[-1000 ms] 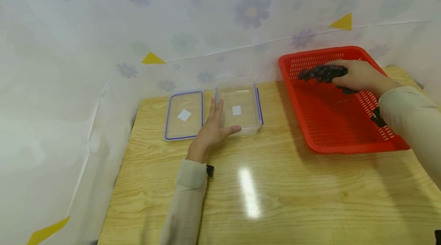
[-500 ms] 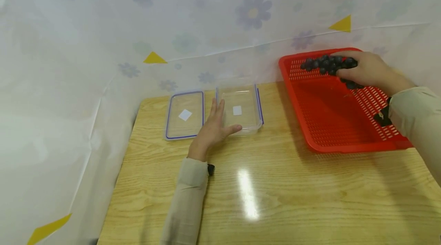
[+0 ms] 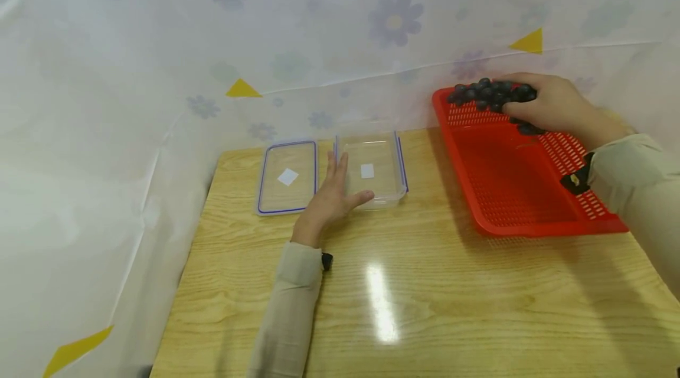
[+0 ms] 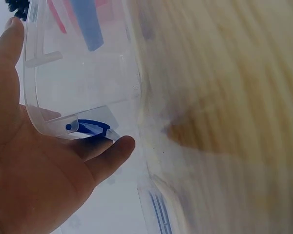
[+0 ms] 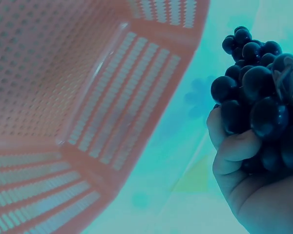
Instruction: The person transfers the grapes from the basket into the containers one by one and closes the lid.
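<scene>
A bunch of dark grapes (image 3: 486, 93) is held up by my right hand (image 3: 558, 105), over the back of the red basket (image 3: 467, 189). In the right wrist view the fingers curl round the grapes (image 5: 259, 92), whose stem shows at the right. My left hand (image 3: 329, 201) lies at the near left corner of a clear plastic container (image 3: 385, 180), fingers spread along its left side and thumb out along its near side. Seen from the left wrist, the container wall (image 4: 88, 83) stands between thumb and fingers, by a blue-edged clip (image 4: 90, 127).
A clear lid with a blue seal (image 3: 273, 195) lies flat to the left of the container, a white label (image 3: 287, 176) on it. Behind the wooden table (image 3: 425, 295) hangs a flowered white sheet (image 3: 329, 23) with yellow triangles (image 3: 243, 88).
The right hand has lifted the grapes higher out of the basket, and in the last half second moved them slightly left. The left hand has stayed at the container.
</scene>
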A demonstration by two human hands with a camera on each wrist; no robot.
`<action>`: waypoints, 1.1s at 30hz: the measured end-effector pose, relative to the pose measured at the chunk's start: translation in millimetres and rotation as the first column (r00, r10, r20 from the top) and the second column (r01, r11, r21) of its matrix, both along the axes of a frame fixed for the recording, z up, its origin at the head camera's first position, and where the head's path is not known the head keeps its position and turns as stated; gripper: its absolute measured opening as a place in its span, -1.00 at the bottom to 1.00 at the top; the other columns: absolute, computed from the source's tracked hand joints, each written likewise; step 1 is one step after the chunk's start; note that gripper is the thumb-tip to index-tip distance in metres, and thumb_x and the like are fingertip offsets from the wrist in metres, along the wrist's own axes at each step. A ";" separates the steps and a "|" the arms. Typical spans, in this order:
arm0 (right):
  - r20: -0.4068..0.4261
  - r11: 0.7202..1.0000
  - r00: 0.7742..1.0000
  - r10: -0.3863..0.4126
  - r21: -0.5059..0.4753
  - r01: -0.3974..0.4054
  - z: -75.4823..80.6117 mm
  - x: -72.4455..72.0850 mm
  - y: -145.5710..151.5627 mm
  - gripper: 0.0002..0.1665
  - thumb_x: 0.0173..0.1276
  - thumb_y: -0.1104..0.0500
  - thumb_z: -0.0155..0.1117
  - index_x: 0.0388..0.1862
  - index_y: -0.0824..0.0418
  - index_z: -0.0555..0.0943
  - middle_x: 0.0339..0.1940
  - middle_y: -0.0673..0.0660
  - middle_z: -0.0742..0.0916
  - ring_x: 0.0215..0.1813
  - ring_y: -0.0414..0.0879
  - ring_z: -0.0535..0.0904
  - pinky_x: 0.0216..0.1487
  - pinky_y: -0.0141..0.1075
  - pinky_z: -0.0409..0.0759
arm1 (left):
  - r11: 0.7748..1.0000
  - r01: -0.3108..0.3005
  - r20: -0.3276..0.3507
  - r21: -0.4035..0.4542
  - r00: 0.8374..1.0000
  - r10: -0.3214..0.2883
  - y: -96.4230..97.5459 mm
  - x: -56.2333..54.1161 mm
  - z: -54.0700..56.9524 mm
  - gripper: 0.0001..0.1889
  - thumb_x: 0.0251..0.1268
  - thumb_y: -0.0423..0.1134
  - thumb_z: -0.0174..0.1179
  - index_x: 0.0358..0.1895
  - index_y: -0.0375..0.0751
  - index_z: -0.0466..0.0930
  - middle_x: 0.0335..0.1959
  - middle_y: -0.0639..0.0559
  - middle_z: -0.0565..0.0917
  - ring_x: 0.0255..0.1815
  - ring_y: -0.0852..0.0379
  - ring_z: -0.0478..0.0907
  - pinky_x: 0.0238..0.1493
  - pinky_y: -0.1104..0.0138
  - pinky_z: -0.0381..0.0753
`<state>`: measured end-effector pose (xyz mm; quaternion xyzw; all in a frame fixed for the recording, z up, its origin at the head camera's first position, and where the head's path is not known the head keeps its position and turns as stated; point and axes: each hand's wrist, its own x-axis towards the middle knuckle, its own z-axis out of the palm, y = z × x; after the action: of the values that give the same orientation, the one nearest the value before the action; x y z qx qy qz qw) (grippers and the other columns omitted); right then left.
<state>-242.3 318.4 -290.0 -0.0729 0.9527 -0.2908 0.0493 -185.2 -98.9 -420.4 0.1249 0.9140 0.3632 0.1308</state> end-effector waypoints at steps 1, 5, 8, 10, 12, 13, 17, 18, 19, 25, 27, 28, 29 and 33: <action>-0.006 1.000 1.000 0.007 0.000 -0.007 1.5 0.7 -4.5 -0.19 0.45 -0.01 0.23 0.63 -0.10 0.23 0.17 0.50 0.57 -0.45 0.13 0.60 -0.43 -0.16 0.56 | 1.000 -0.001 0.005 0.006 1.000 0.001 -0.1 -0.1 -0.2 0.17 0.32 0.24 0.28 0.65 0.12 -0.49 0.54 0.19 -0.70 0.61 -0.15 -0.21 0.49 -0.09 0.11; -0.004 1.000 1.000 0.028 -0.010 -0.028 8.2 2.7 -25.8 -0.20 0.45 0.01 0.21 0.63 -0.17 0.22 -0.10 0.38 0.70 -0.52 0.12 0.62 -0.46 -0.16 0.59 | 1.000 -0.005 0.009 -0.002 1.000 0.005 0.1 -0.7 -0.1 0.19 0.32 0.25 0.27 0.64 0.04 -0.51 0.53 0.22 -0.71 0.61 -0.15 -0.17 0.50 -0.05 0.11; 0.007 0.998 0.999 0.045 -0.038 -0.045 11.9 3.2 -44.3 -0.21 0.45 0.07 0.19 0.62 -0.17 0.23 -0.28 0.29 0.70 -0.55 0.11 0.63 -0.50 -0.16 0.64 | 1.000 -0.009 0.004 -0.022 1.000 0.009 0.9 -1.7 0.2 0.21 0.30 0.28 0.27 0.63 -0.04 -0.51 0.54 0.22 -0.69 0.60 -0.18 -0.10 0.50 -0.03 0.12; -0.008 0.997 0.998 0.064 -0.049 -0.064 13.7 2.8 -56.3 -0.22 0.43 0.11 0.16 0.61 -0.14 0.26 -0.22 0.28 0.66 -0.57 0.09 0.61 -0.52 -0.17 0.63 | 0.999 -0.017 0.001 -0.034 1.000 0.017 1.6 -2.4 0.2 0.23 0.28 0.29 0.28 0.63 -0.07 -0.51 0.54 0.21 -0.68 0.58 -0.21 -0.04 0.49 -0.03 0.14; -0.010 0.994 0.997 0.076 -0.074 -0.077 15.2 2.2 -67.9 -0.24 0.42 0.14 0.14 0.60 -0.10 0.29 -0.12 0.32 0.63 -0.56 0.09 0.60 -0.53 -0.16 0.64 | 0.999 -0.026 0.000 -0.042 1.000 0.026 2.7 -3.3 0.3 0.25 0.26 0.29 0.30 0.64 -0.07 -0.50 0.54 0.19 -0.68 0.58 -0.23 -0.03 0.49 -0.03 0.14; -0.015 0.993 0.997 0.079 -0.082 -0.080 15.7 1.6 -73.5 -0.24 0.41 0.15 0.14 0.59 -0.08 0.31 -0.08 0.34 0.62 -0.55 0.09 0.59 -0.53 -0.16 0.64 | 0.999 -0.029 0.001 -0.042 1.000 0.029 3.4 -3.7 0.4 0.26 0.25 0.30 0.31 0.64 -0.08 -0.50 0.54 0.19 -0.68 0.58 -0.23 -0.02 0.48 -0.03 0.15; -0.032 0.990 0.995 0.090 -0.105 -0.093 15.7 -2.4 -95.2 -0.26 0.38 0.17 0.13 0.56 -0.06 0.35 0.03 0.35 0.61 -0.51 0.09 0.62 -0.50 -0.15 0.67 | 0.999 -0.033 -0.002 -0.035 0.999 0.033 6.6 -5.9 0.6 0.27 0.23 0.30 0.33 0.64 -0.11 -0.48 0.56 0.12 -0.66 0.60 -0.20 -0.10 0.50 -0.02 0.08; -0.041 0.990 0.995 0.093 -0.101 -0.097 15.3 -3.5 -100.8 -0.26 0.37 0.17 0.13 0.56 -0.05 0.36 0.05 0.35 0.62 -0.48 0.08 0.63 -0.49 -0.16 0.67 | 0.999 -0.033 -0.001 -0.032 0.999 0.033 7.4 -6.3 0.9 0.27 0.23 0.30 0.32 0.64 -0.12 -0.48 0.57 0.10 -0.65 0.60 -0.18 -0.12 0.51 -0.01 0.07; -0.049 0.989 0.994 0.097 -0.104 -0.102 14.5 -4.7 -106.3 -0.26 0.36 0.18 0.13 0.55 -0.05 0.37 0.03 0.35 0.65 -0.46 0.07 0.64 -0.49 -0.17 0.68 | 0.999 -0.033 0.000 -0.029 0.999 0.033 8.0 -6.6 1.0 0.27 0.23 0.30 0.33 0.64 -0.13 -0.47 0.58 0.09 -0.64 0.61 -0.16 -0.14 0.51 -0.01 0.06; -0.052 0.986 0.992 0.117 -0.111 -0.122 9.5 -8.2 -137.1 -0.26 0.36 0.17 0.13 0.55 -0.04 0.37 -0.08 0.34 0.73 -0.41 0.03 0.70 -0.44 -0.17 0.70 | 0.999 -0.038 0.003 -0.027 0.999 0.038 10.8 -8.1 1.7 0.27 0.24 0.30 0.31 0.64 -0.13 -0.49 0.62 0.04 -0.56 0.62 -0.11 -0.17 0.53 0.03 0.02; -0.057 0.988 0.991 0.120 -0.087 -0.124 7.1 -10.0 -145.9 -0.26 0.37 0.15 0.13 0.55 -0.04 0.37 -0.06 0.33 0.73 -0.39 0.04 0.70 -0.42 -0.17 0.67 | 0.999 -0.036 0.004 -0.014 0.999 0.036 11.4 -9.0 1.1 0.27 0.24 0.30 0.31 0.64 -0.13 -0.49 0.62 0.04 -0.55 0.62 -0.11 -0.17 0.53 0.03 0.02; -0.059 0.989 0.991 0.121 -0.076 -0.125 5.0 -11.8 -150.4 -0.26 0.37 0.14 0.13 0.55 -0.03 0.37 -0.03 0.33 0.73 -0.34 0.06 0.69 -0.40 -0.15 0.66 | 0.999 -0.036 0.004 -0.010 0.999 0.036 11.8 -9.6 0.6 0.27 0.25 0.29 0.31 0.64 -0.13 -0.49 0.63 0.04 -0.55 0.62 -0.11 -0.17 0.53 0.03 0.01; -0.055 0.989 0.991 0.122 -0.073 -0.126 2.8 -13.7 -154.6 -0.26 0.37 0.14 0.13 0.56 -0.03 0.36 0.03 0.35 0.71 -0.30 0.10 0.68 -0.38 -0.12 0.66 | 0.999 -0.036 0.003 -0.003 0.999 0.036 12.0 -10.2 -0.1 0.27 0.25 0.29 0.31 0.64 -0.13 -0.49 0.63 0.02 -0.54 0.62 -0.11 -0.17 0.53 0.03 0.01; -0.050 0.992 0.992 0.115 -0.043 -0.117 -7.3 -19.8 -169.9 -0.26 0.37 0.10 0.13 0.56 -0.01 0.36 0.23 0.32 0.63 -0.11 0.16 0.60 -0.27 -0.07 0.61 | 0.999 -0.034 0.004 0.011 0.999 0.034 13.4 -11.7 -2.1 0.27 0.25 0.28 0.31 0.64 -0.14 -0.49 0.64 -0.03 -0.51 0.61 -0.13 -0.16 0.53 0.02 0.03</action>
<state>-262.1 148.6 -297.3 -0.1361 0.9409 -0.3074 0.0416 -196.9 -85.4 -422.6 0.1096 0.9136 0.3708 0.1257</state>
